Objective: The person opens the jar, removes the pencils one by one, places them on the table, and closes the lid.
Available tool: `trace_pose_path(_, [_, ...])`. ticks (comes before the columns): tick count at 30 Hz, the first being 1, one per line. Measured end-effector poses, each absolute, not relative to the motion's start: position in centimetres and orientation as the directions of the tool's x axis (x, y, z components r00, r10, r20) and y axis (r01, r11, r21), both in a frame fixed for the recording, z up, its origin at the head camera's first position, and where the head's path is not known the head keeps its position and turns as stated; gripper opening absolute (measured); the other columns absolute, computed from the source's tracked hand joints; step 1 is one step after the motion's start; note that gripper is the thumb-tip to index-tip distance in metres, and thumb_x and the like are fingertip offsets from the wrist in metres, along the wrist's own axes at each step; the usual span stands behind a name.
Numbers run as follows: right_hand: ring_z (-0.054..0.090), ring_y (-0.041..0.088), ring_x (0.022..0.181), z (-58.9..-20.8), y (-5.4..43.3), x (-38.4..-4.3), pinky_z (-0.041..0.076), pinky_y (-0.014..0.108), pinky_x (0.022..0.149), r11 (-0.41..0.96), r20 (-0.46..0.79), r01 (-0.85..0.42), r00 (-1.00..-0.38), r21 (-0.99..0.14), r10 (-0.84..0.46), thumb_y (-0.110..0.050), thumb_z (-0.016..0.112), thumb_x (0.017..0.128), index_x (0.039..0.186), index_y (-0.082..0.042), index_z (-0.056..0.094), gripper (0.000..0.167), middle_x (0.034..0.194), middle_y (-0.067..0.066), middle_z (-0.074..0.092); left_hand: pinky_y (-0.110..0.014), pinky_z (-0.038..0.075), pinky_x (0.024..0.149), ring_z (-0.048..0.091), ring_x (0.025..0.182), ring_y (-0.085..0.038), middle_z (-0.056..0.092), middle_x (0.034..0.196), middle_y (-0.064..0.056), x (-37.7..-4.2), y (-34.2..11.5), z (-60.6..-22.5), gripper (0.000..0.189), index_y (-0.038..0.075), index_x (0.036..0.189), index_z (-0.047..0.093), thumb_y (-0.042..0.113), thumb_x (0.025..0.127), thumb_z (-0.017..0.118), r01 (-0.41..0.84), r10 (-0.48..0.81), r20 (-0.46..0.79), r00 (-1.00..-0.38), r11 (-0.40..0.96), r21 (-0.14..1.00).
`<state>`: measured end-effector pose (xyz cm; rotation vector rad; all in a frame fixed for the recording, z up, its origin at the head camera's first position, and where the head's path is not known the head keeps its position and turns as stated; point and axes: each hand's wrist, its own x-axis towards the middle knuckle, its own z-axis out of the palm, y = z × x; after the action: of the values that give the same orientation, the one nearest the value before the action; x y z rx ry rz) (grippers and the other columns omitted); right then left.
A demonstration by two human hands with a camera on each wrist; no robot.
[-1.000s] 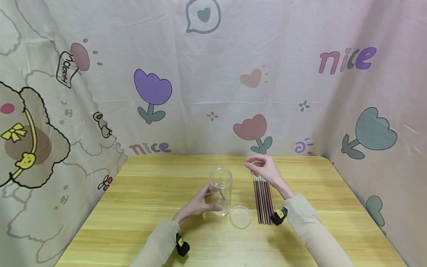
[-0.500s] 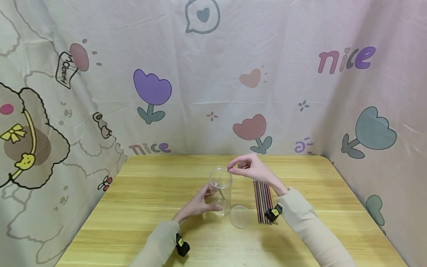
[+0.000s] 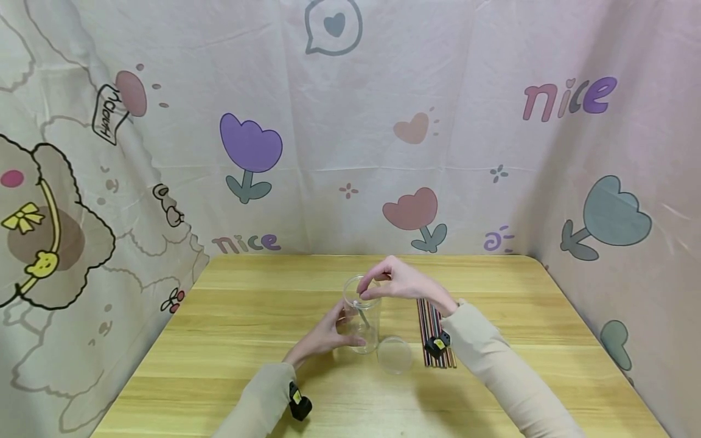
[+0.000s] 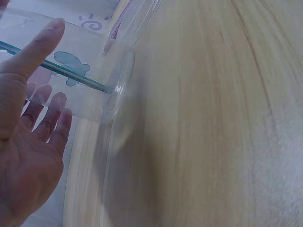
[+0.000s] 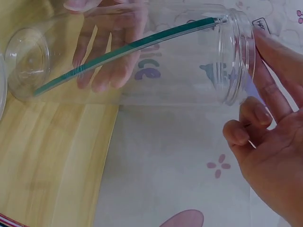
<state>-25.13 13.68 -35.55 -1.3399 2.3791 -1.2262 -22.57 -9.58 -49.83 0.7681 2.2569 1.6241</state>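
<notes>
A tall clear plastic jar [image 3: 373, 319] stands upright on the table, its mouth uncovered. Inside it leans one green pencil [image 5: 128, 49], its pale eraser end up near the mouth. My left hand [image 3: 327, 331] grips the jar low on its left side, thumb in front and fingers behind. Over the mouth is my right hand [image 3: 402, 281], index finger and thumb extended down at the rim near the pencil's eraser end. Its other fingers are curled, and nothing shows held in it. A clear round lid [image 3: 395, 356] lies just right of the jar's base.
A row of several coloured pencils [image 3: 425, 331] lies right of the lid, partly under my right wrist with its black wrist camera [image 3: 437, 344]. The wooden table [image 3: 246, 292] ends at a printed cloth backdrop [image 3: 339, 152] behind and at the sides.
My right hand has moved left and slightly down, from above the far ends of the row of pencils to the jar's mouth. My left hand and the jar have stayed put.
</notes>
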Motion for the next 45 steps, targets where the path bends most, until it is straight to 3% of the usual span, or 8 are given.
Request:
trace_pose_path(3, [0.068,0.003,0.09,-35.6,13.4,-25.3,0.059,0.033,0.089,0.275,0.25,-0.688,-0.559,-0.671,-0.791,-0.015,0.078,0.087,0.096,-0.008,0.079,0.012,0.096,0.002,0.08,-0.061,0.038,0.118,0.045,0.141,-0.04,0.044,0.155,-0.013,-22.6,-9.6,-49.8,0.098,0.027,0.159,0.024,0.021,0.082,0.084,0.268,0.558,0.098,-0.824,0.232,0.935])
trace_pose_path(6, [0.067,0.006,0.088,-35.7,13.0,-25.4,0.058,0.037,0.084,0.283,0.279,-0.741,-0.534,-0.609,-0.798,-0.016,0.08,0.085,0.094,-0.01,0.08,0.011,0.093,0.001,0.08,-0.061,0.037,0.118,0.044,0.142,-0.039,0.043,0.156,-0.011,-22.5,-9.6,-49.7,0.097,0.03,0.158,0.024,0.022,0.082,0.084,0.261,0.56,0.09,-0.824,0.234,0.937])
trace_pose_path(8, [0.064,0.007,0.087,-35.7,12.8,-25.4,0.056,0.039,0.082,0.284,0.286,-0.758,-0.523,-0.587,-0.803,-0.015,0.081,0.084,0.093,-0.011,0.08,0.01,0.092,0.0,0.08,-0.061,0.036,0.119,0.044,0.143,-0.038,0.043,0.156,-0.01,-22.5,-9.7,-49.7,0.096,0.031,0.158,0.025,0.023,0.082,0.084,0.252,0.558,0.083,-0.826,0.234,0.939])
trace_pose_path(12, [0.067,0.009,0.09,-35.7,12.6,-25.4,0.044,0.054,0.11,0.266,0.287,-0.776,-0.493,-0.572,-0.822,-0.012,0.081,0.082,0.092,-0.01,0.08,0.01,0.091,0.0,0.08,-0.06,0.035,0.12,0.044,0.143,-0.037,0.045,0.155,-0.009,-22.5,-9.7,-49.6,0.096,0.031,0.157,0.025,0.022,0.082,0.084,0.254,0.56,0.087,-0.824,0.227,0.94])
trace_pose_path(15, [0.071,0.011,0.094,-35.7,12.3,-25.6,0.036,0.054,0.118,0.246,0.292,-0.797,-0.461,-0.552,-0.838,-0.011,0.081,0.082,0.093,-0.009,0.08,0.011,0.091,0.001,0.08,-0.059,0.035,0.121,0.043,0.144,-0.037,0.045,0.155,-0.009,-22.5,-9.7,-49.6,0.098,0.028,0.158,0.024,0.022,0.082,0.084,0.255,0.56,0.087,-0.824,0.229,0.939])
trace_pose_path(21, [0.061,0.012,0.094,-35.8,11.8,-25.7,0.037,0.023,0.087,0.248,0.296,-0.835,-0.428,-0.491,-0.854,-0.013,0.082,0.081,0.091,-0.012,0.081,0.011,0.093,0.0,0.078,-0.061,0.036,0.119,0.042,0.144,-0.041,0.044,0.156,-0.014,-22.5,-9.8,-49.6,0.102,0.026,0.161,0.018,0.024,0.083,0.084,0.265,0.565,0.088,-0.82,0.239,0.934])
trace_pose_path(38, [0.054,0.011,0.087,-36.3,12.1,-25.7,0.037,0.025,0.088,0.248,0.395,-0.863,-0.434,-0.44,-0.809,-0.009,0.08,0.08,0.088,-0.009,0.077,0.009,0.09,0.002,0.079,-0.06,0.034,0.121,0.042,0.143,-0.041,0.045,0.154,-0.016,-22.6,-9.7,-49.8,0.099,0.024,0.159,0.023,0.02,0.082,0.084,0.258,0.553,0.089,-0.829,0.235,0.937])
trace_pose_path(45, [0.057,0.026,0.083,-36.9,12.8,-25.9,0.041,0.028,0.09,0.237,0.469,-0.842,-0.479,-0.485,-0.742,-0.007,0.079,0.082,0.088,-0.009,0.077,0.006,0.089,0.0,0.08,-0.063,0.035,0.119,0.044,0.142,-0.043,0.046,0.153,-0.018,-22.6,-9.6,-49.8,0.099,0.021,0.159,0.024,0.021,0.081,0.085,0.245,0.542,0.075,-0.837,0.249,0.937])
